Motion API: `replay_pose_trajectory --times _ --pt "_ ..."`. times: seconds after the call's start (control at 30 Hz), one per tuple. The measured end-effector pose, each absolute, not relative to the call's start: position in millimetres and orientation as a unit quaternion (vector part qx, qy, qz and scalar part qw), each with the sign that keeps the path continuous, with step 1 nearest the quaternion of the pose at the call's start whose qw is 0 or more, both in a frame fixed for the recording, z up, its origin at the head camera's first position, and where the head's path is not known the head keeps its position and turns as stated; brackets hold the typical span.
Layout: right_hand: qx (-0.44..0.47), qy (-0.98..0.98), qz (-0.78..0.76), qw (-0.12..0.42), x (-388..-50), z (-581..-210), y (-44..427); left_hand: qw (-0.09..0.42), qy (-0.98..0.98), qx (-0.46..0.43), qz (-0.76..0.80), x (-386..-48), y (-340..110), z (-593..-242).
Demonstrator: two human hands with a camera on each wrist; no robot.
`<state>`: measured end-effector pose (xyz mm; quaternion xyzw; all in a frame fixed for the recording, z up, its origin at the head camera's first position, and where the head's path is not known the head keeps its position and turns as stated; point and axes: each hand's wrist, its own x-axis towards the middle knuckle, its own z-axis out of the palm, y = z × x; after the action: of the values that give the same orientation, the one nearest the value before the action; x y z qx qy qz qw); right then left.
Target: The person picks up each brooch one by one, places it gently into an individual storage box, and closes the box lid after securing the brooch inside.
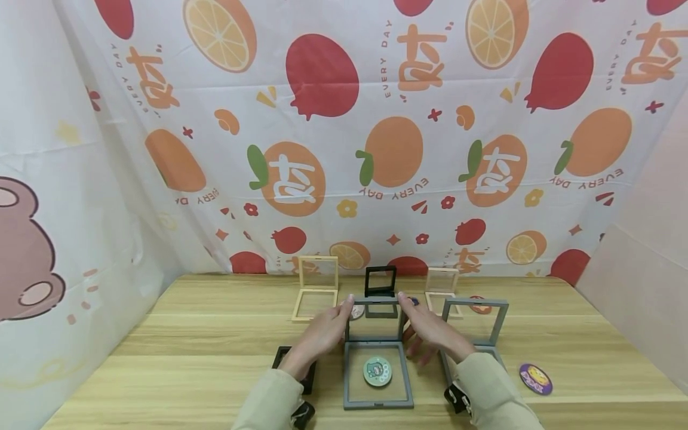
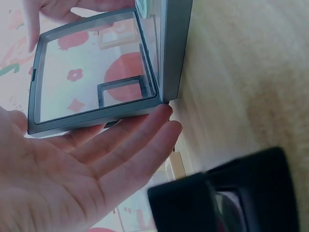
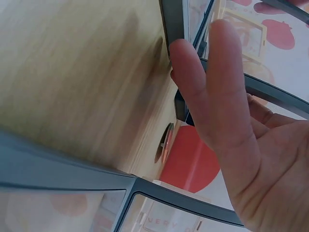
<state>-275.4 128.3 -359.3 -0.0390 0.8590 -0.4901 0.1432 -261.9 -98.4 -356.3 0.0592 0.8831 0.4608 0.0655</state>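
Note:
A grey display frame (image 1: 378,407) lies unfolded, its clear lid (image 2: 87,72) standing upright and a round green badge (image 1: 377,371) on its base. My left hand (image 1: 322,334) touches the lid's left side, with the thumb at the top corner and nearly straight fingers (image 2: 140,145) along the edge. At the lid's right side is my right hand (image 1: 432,334), thumb at the top corner; two of its fingers (image 3: 227,87) extend beside the frame, while the others are partly hidden behind the lid.
Another grey frame (image 1: 500,303) stands unfolded at the right, near a purple badge (image 1: 536,379). Two cream frames (image 1: 318,258) (image 1: 443,270) and a black frame (image 1: 380,269) stand at the back. A dark frame (image 1: 307,382) lies beside my left wrist. An orange badge (image 1: 481,305) is at the back right.

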Motion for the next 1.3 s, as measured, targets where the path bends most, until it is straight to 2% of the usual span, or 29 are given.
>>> replay_pose_trajectory --times 0.33,0.47,0.73,1.1,1.3 --pt "-0.038 0.858 -0.490 0.149 -276.5 -362.4 130.5 0.068 0.878 0.044 0.471 -260.5 -100.2 -357.1" --pt "-0.063 0.857 -0.480 0.173 -276.4 -360.8 136.1 0.073 0.874 0.063 0.476 -260.2 -103.7 -357.4" --pt "-0.120 0.839 -0.476 0.235 -277.8 -354.0 145.7 0.096 0.868 0.113 0.474 -259.5 -113.5 -355.9" --pt "-0.130 0.826 -0.487 0.252 -278.0 -356.6 151.4 0.134 0.873 0.110 0.455 -254.6 -118.6 -355.2" --pt "-0.143 0.819 -0.492 0.259 -279.2 -357.7 154.9 0.157 0.867 0.142 0.450 -254.1 -122.0 -356.5"
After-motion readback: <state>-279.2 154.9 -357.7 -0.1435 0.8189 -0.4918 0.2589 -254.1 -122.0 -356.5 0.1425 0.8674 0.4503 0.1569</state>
